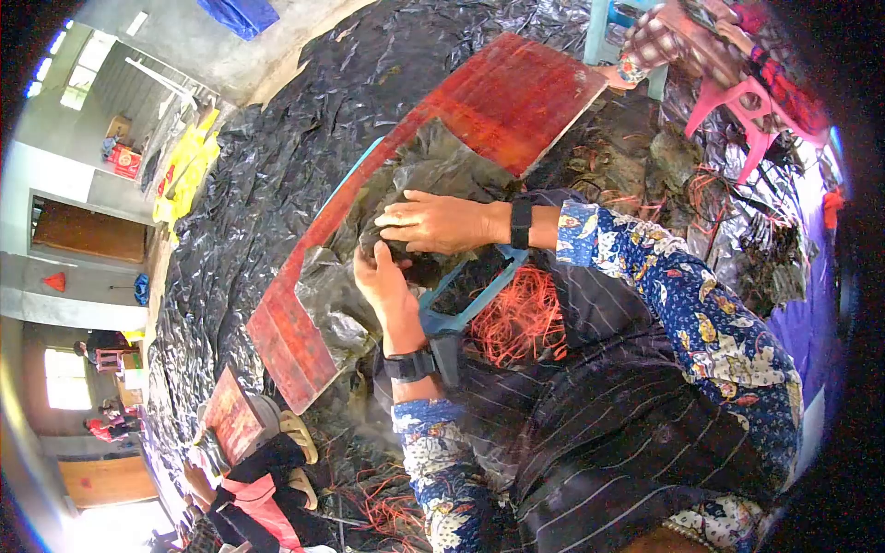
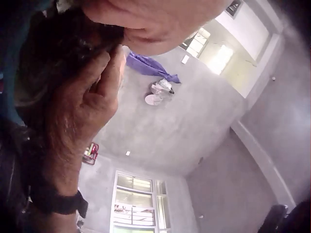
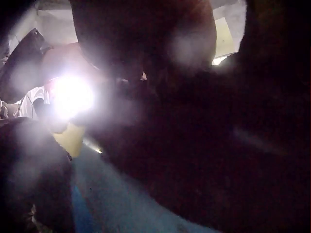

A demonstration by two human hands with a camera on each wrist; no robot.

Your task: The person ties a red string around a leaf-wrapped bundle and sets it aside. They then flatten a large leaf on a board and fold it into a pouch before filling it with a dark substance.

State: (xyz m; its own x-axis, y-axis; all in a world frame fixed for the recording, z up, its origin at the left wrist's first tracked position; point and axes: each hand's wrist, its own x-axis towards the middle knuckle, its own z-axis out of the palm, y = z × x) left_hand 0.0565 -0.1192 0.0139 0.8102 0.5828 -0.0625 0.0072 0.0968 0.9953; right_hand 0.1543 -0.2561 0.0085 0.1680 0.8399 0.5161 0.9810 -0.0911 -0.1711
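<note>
A dark brown, crinkled leaf-like clump (image 1: 426, 269) sits between the two hands, over a thin greyish-brown sheet (image 1: 442, 157) spread on a red wooden board (image 1: 525, 97). My left hand (image 1: 385, 288) grips the clump, thumb on one side and fingers on the other. Just above it, my right hand (image 1: 442, 224) lies across the sheet with its fingers extended and spread. Both wrists wear black straps. In the left wrist view, the right hand (image 2: 80, 99) reaches up to the dark clump, beside the large, close left hand (image 2: 155, 19). The right wrist view is mostly dark.
A blue stool frame (image 1: 479, 295) and a tangle of red string (image 1: 521, 318) lie below the hands. Black plastic (image 1: 277, 138) covers the floor. Brown leafy piles (image 1: 673, 161) lie to the right. Other people sit near a pink stool (image 1: 737, 106) and a smaller board (image 1: 238, 415).
</note>
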